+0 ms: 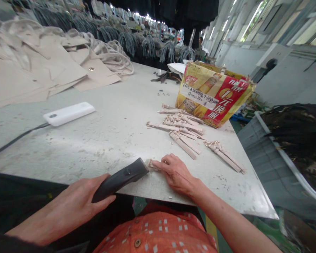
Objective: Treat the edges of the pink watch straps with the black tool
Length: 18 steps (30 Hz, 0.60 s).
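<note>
Strap end (pixel 152 164) lies near the table (pixel 100 147) edge, pinned under right hand (pixel 175 174). Left hand (pixel 73 207) grips black trimmer (pixel 121 179) just beside it, hands apart. Risk: trimmer slips, nicking fingers or strap.

- A black handheld trimmer (pixel 120 179) is slanting forward, its head end touching the strap.
- A small beige strap piece (pixel 153 164) is lying flat, partly hidden.

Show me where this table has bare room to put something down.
Bare tabletop lies between the white power bank and the right hand. It's crowded around the pale straps by the printed bag, and beige panels pile up far left.
</note>
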### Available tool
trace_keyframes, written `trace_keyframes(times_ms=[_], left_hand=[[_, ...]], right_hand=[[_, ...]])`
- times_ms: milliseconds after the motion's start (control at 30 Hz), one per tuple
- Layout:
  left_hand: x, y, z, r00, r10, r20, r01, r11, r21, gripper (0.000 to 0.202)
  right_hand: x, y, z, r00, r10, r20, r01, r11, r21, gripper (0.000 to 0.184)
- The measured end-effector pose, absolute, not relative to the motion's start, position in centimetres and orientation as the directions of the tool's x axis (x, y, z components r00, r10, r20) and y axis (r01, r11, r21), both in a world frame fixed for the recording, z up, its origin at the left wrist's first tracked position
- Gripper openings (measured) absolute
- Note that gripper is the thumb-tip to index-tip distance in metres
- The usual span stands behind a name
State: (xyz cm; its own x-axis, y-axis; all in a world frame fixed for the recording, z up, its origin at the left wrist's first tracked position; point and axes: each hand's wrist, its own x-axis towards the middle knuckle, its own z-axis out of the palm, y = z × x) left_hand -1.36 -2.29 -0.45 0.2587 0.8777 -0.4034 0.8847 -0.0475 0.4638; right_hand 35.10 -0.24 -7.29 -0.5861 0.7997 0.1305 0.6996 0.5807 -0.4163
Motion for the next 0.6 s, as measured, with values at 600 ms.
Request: trace_keyframes(times_ms=[600], left_hand=[[1.9,-1.5,2.0,0.308,0.843,-0.441,0.896,-0.102,0.431,0.046]], right_hand=[[35.5,2.8,-5.9,-0.327,0.944,-0.053,0.826,0.258,-0.501,0.070]])
